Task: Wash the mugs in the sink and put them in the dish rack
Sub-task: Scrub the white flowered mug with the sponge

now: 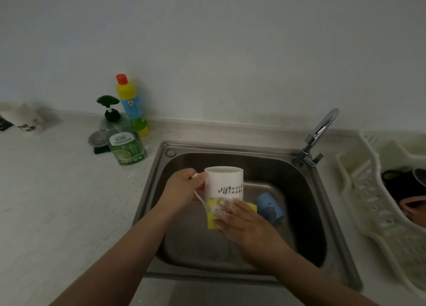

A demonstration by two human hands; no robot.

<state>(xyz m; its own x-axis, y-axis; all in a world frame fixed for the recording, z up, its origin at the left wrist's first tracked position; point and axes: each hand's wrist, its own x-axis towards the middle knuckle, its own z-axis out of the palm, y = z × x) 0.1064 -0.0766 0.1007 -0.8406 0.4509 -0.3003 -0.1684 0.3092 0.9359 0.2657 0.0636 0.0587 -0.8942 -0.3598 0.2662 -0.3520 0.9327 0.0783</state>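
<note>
The sink [306, 190] lies under both hands, the dish rack [359, 190] well off beyond the right hand. To scrub well, I judge the left hand [182, 188] should keep a firm hold on the handle and turn the white mug [224, 183] while the right hand [244, 222], fingers curled round the yellow sponge [213, 218], works across the wall. The mug is tall, white, printed with dark script, upright above the basin. A blue mug [269, 206] lies tipped just beyond the right hand.

Left hand [182, 185] grips white mug [224, 182] handle over sink [306, 190]; right hand [244, 222] presses yellow sponge [213, 215] (soapy) against it.
</note>
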